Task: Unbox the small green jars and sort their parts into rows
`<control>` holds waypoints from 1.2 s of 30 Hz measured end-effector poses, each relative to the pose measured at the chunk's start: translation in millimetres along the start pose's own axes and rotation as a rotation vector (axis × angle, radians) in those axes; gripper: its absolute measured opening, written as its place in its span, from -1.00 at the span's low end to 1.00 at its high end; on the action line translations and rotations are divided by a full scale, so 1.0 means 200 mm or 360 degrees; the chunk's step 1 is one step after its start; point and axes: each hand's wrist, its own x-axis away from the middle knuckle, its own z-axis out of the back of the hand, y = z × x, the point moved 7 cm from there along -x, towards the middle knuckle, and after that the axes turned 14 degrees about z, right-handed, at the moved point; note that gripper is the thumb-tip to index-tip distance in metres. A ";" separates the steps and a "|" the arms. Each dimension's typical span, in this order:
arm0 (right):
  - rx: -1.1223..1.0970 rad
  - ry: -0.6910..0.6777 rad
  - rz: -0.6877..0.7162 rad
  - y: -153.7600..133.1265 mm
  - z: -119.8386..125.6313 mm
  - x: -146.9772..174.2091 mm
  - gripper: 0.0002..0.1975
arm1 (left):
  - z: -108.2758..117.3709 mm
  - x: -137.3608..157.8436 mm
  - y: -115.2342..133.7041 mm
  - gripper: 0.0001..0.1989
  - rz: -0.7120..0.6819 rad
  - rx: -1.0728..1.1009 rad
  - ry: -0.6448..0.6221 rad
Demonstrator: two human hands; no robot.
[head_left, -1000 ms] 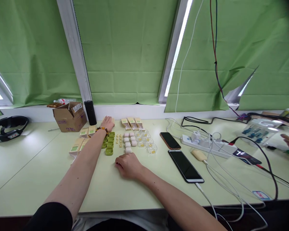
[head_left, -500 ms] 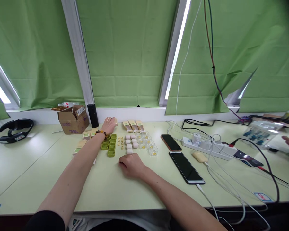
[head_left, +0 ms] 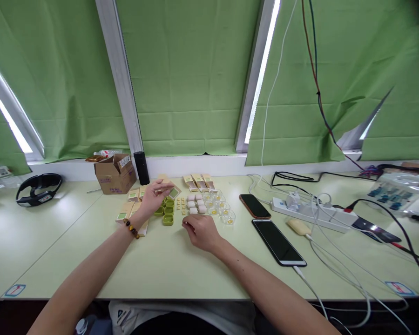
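Note:
My left hand is closed around a flat tan paper box with a green square, held over the green trays. Beneath and beside it are several small green square trays. My right hand rests on the table with curled fingers; whether anything is in them is hidden. Just beyond it lie several pale pink blocks. Tiny yellow pieces form rows between trays and blocks. Several clear cups with yellow bits stand to the right of the blocks. More tan paper boxes lie left of my left hand.
Several tan boxes lie at the back. A carton and a black cylinder stand by the wall, with a black headset farther left. Two phones, a white power strip and loose cables occupy the right side.
My left hand has drawn back toward me from the far side of the trays, now with a tan box in its fingers. My right hand stays on the table. The view has shifted slightly left.

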 end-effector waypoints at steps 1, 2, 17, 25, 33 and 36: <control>-0.0022 0.0088 -0.0027 0.01 0.02 0.00 -0.86 | -0.01 0.06 -0.01 -0.66 0.0052 0.0068 -0.0065; -0.0051 0.0181 -0.0059 0.02 0.05 0.01 -0.86 | -0.01 0.11 -0.02 -0.64 0.0116 0.0138 -0.0105; -0.0734 0.0347 -0.0131 0.06 -0.01 0.02 -0.18 | -0.22 0.37 -0.13 -0.15 0.0424 0.0664 -0.0718; -0.0942 0.0421 -0.0264 0.09 -0.03 0.03 -0.34 | -0.25 0.42 -0.17 -0.28 0.0546 0.0715 -0.0660; -0.0884 0.0588 -0.0214 0.08 0.06 0.03 -0.36 | -0.18 0.38 -0.20 -0.51 0.0214 0.0313 -0.0185; -0.0788 0.0634 -0.0124 0.06 0.07 0.03 -0.34 | -0.17 0.39 -0.20 -0.60 0.0182 0.0171 -0.0115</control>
